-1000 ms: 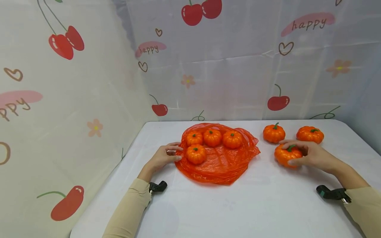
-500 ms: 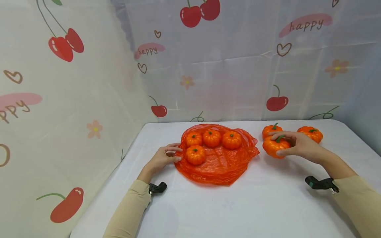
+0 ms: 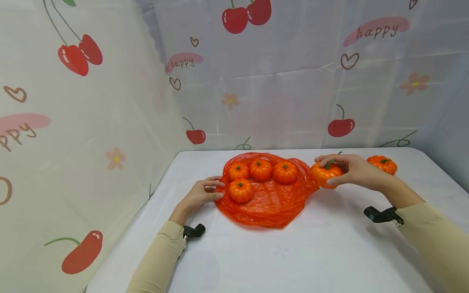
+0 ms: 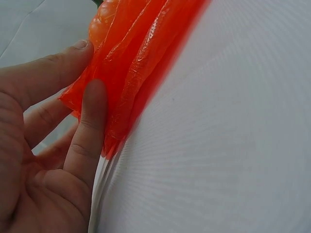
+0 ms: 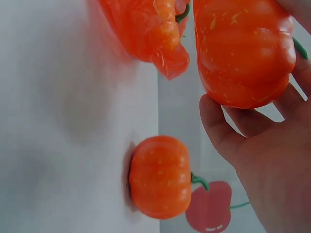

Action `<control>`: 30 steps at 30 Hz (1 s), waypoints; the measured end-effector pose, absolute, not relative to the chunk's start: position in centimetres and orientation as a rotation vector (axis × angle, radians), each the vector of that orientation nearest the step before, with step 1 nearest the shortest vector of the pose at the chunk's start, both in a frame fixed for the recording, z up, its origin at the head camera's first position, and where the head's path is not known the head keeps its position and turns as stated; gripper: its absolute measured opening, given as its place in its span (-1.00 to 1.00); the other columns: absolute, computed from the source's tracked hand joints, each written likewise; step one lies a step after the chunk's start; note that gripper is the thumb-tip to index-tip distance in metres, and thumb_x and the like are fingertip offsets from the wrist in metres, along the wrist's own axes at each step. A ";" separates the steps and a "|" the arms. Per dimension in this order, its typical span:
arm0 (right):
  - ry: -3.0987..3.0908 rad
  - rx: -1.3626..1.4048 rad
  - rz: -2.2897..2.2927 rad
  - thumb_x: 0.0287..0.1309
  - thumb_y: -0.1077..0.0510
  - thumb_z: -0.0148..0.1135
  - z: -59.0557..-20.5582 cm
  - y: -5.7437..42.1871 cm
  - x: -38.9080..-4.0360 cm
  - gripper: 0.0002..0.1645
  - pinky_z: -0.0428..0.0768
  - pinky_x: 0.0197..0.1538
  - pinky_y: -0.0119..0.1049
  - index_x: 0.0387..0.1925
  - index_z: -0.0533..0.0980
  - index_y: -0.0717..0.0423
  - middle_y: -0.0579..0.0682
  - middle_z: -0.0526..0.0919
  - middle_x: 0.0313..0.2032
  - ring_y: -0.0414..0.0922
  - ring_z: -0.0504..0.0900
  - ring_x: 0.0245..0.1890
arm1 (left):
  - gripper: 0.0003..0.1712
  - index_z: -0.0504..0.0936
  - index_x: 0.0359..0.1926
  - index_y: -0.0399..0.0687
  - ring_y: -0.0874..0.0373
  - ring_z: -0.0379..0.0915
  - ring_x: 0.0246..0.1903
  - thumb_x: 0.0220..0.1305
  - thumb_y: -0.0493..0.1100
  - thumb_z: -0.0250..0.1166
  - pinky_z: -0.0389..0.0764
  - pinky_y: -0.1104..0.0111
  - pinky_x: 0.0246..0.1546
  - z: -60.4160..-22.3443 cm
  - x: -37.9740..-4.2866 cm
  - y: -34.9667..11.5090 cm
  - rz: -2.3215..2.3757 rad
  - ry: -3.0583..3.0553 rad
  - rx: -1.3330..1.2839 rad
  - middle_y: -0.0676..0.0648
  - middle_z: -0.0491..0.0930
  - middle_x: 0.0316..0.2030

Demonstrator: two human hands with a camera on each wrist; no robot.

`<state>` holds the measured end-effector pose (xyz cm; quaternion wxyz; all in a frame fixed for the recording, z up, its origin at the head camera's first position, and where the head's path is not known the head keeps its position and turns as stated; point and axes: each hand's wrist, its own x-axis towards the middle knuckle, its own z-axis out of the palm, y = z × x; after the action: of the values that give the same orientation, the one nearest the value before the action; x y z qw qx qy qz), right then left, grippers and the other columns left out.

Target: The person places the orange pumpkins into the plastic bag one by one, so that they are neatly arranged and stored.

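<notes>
An orange plastic bag [image 3: 271, 203] lies spread on the white table, with several small toy pumpkins [image 3: 241, 190] sitting in it. My left hand [image 3: 198, 195] holds the bag's left rim; in the left wrist view, the thumb and one finger [image 4: 92, 111] lie over the film, with other fingers partly hidden behind it. My right hand [image 3: 355, 173] grips another toy pumpkin [image 3: 324, 175] by its sides, raised above the table at the bag's right edge. The right wrist view shows this held pumpkin [image 5: 243, 53] close to the bag [image 5: 141, 34], its green stem between the fingers.
One loose pumpkin [image 3: 382, 164] stands at the back right of the table [image 3: 278, 260]. Another pumpkin [image 5: 160, 177] is on the table behind my right hand, almost wholly hidden in the head view. A printed curtain [image 3: 278, 110] hangs along the back edge.
My right hand has lifted the pumpkin from the table and carried it left to the bag's right edge. The left hand and the bag have stayed in place.
</notes>
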<state>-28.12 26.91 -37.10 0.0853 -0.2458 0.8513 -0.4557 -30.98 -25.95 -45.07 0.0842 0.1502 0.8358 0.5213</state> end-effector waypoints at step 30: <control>2.387 -0.907 -1.189 0.08 -0.04 0.58 -35.3 17.4 -32.2 -0.46 0.60 0.23 -0.13 0.10 0.59 -0.18 -0.06 0.47 0.39 0.06 0.39 0.40 | -0.57 0.75 0.11 -0.02 -0.15 0.45 0.17 0.21 -0.11 0.52 0.59 0.32 0.02 -45.1 -30.8 -25.8 1.559 2.501 0.454 -0.02 0.37 0.48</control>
<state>-32.25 17.44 -35.28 0.1615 -0.3179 0.8363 -0.4165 -30.76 -25.83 -45.10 0.0799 0.1517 0.8361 0.5211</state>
